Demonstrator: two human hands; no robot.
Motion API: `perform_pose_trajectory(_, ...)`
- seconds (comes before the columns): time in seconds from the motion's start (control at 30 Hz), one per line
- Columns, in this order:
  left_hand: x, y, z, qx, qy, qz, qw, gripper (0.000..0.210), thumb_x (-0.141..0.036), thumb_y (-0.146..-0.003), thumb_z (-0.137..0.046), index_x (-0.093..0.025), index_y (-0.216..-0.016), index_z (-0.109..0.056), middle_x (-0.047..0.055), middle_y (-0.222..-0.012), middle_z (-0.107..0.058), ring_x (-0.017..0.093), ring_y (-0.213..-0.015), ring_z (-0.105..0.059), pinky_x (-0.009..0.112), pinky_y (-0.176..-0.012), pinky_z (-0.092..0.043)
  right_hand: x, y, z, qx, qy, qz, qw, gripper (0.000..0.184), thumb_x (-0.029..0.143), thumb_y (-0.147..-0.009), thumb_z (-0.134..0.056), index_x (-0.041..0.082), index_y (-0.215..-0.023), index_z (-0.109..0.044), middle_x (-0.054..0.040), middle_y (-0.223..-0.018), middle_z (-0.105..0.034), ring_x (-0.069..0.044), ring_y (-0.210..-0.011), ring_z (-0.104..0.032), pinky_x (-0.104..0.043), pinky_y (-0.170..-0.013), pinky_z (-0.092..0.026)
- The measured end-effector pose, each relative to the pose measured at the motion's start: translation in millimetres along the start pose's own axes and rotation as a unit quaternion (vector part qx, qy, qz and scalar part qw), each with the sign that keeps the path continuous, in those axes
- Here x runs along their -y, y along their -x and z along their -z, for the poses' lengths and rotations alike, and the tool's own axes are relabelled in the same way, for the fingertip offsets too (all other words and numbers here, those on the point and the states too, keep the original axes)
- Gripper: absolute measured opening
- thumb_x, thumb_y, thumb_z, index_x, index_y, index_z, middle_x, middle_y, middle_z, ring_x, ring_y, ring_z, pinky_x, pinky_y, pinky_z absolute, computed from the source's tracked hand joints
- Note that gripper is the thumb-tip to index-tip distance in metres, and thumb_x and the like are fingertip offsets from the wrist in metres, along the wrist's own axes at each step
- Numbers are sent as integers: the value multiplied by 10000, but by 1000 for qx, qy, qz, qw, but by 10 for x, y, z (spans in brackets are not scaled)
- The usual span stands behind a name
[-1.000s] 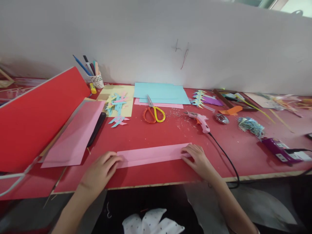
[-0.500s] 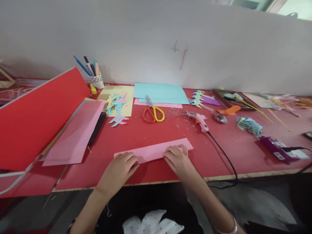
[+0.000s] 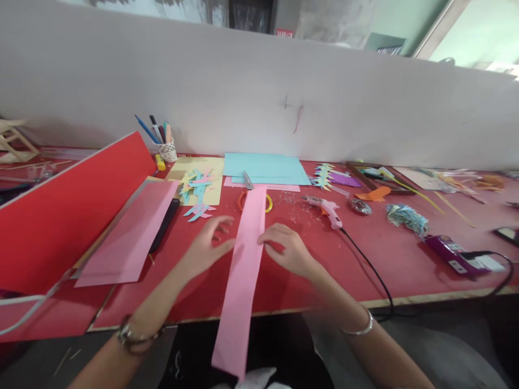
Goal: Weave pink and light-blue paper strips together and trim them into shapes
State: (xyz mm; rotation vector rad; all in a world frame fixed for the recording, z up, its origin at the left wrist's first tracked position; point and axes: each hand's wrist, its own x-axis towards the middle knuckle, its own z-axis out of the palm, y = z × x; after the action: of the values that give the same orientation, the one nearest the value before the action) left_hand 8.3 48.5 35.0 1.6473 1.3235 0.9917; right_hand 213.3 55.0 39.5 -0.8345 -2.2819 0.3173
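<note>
A long folded pink paper strip (image 3: pixel 244 270) points away from me, its near end hanging past the table edge. Its far end covers part of the red-and-yellow-handled scissors (image 3: pixel 248 181). At the strip's right edge, my right hand (image 3: pixel 287 246) pinches the paper between thumb and fingers. On the other side, my left hand (image 3: pixel 213 243) has its fingers curled apart, with the thumb tip at the paper's left edge. Beyond that hand lie small cut strips (image 3: pixel 198 186) in blue, pink and yellow on a cream sheet (image 3: pixel 217 167).
Blue sheets (image 3: pixel 263 166) lie at the back by the partition. A pink glue gun (image 3: pixel 326 208) with a black cord rests to the right, near a purple power strip (image 3: pixel 452 256). At left, a red board (image 3: pixel 81 210) leans beside pink sheets (image 3: pixel 130 237) and a pen cup (image 3: pixel 166 151).
The pink strip has turned from lying crosswise to pointing away from me. My left hand has come off its surface, and my right hand now grips its right edge. The view has tilted up.
</note>
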Motion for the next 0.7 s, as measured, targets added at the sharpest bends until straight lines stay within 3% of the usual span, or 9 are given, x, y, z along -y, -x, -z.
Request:
perform_pose_trajectory(0.03, 34, -135, -1, -31, 38, 24, 999, 483, -379, -623, -613, -160, -1044, -521, 104, -1098, -587, 210, -956, -554, 322, -795, -446, 6, -41, 0, 32, -27, 8, 999, 207, 122, -782, -402, 179, -762, -600, -24, -739, -650, -118, -710, -554, -244, -701, -424)
perform_pose_trajectory(0.13, 111, -475, -13, -10, 176, 95, 980, 470, -465, -602, -615, -136, -938, -591, 128, -993, -643, 249, -932, -583, 343, -760, -466, 37, -114, 13, 125, -66, 20, 990, 187, 120, -759, -427, 178, -779, -603, -16, -744, -654, -112, -705, -557, -241, -720, -429)
perform_pose_trajectory(0.27, 135, -718, -58, -24, 199, 73, 977, 424, -491, -571, -609, -155, -828, -630, 79, -855, -678, 227, -874, -601, 319, -736, -464, 28, -162, 23, 182, -110, -15, 977, 143, 147, -750, -441, 178, -733, -579, -13, -732, -636, -110, -699, -551, -244, -714, -425)
perform_pose_trajectory(0.33, 135, -780, -109, -36, 193, 61, 979, 372, -465, -558, -621, -155, -764, -634, 64, -826, -678, 212, -849, -599, 312, -741, -454, -37, -223, -6, 155, -160, -80, 972, 77, 181, -744, -462, 179, -729, -538, -2, -729, -608, -106, -684, -547, -242, -686, -423)
perform_pose_trajectory(0.4, 139, -830, -178, -40, 181, 50, 981, 319, -421, -553, -634, -156, -730, -632, 53, -820, -676, 199, -833, -593, 306, -750, -445, -150, -330, -68, 68, -213, -191, 956, 58, 237, -728, -507, 189, -736, -475, 27, -682, -558, -95, -615, -524, -229, -608, -409)
perform_pose_trajectory(0.47, 148, -877, -254, -39, 170, 42, 984, 279, -375, -559, -636, -157, -732, -629, 45, -810, -674, 191, -807, -593, 306, -743, -444, -295, -472, -152, -11, -255, -333, 908, 137, 282, -728, -522, 207, -708, -409, 74, -562, -475, -74, -475, -460, -207, -493, -350)
perform_pose_trajectory(0.57, 173, -931, -344, -44, 155, 36, 986, 237, -332, -591, -608, -160, -754, -617, 42, -815, -671, 184, -796, -596, 307, -745, -447, -500, -669, -277, -23, -258, -391, 883, 219, 337, -780, -446, 207, -617, -377, 82, -462, -398, -61, -362, -367, -210, -408, -276)
perform_pose_trajectory(0.7, 221, -940, -368, -60, 130, 30, 989, 210, -294, -615, -595, -162, -779, -609, 51, -899, -663, 180, -861, -590, 291, -780, -438, -612, -766, -377, -26, -276, -425, 862, 245, 263, -745, -480, 195, -524, -398, 85, -404, -312, -58, -362, -311, -213, -389, -240)
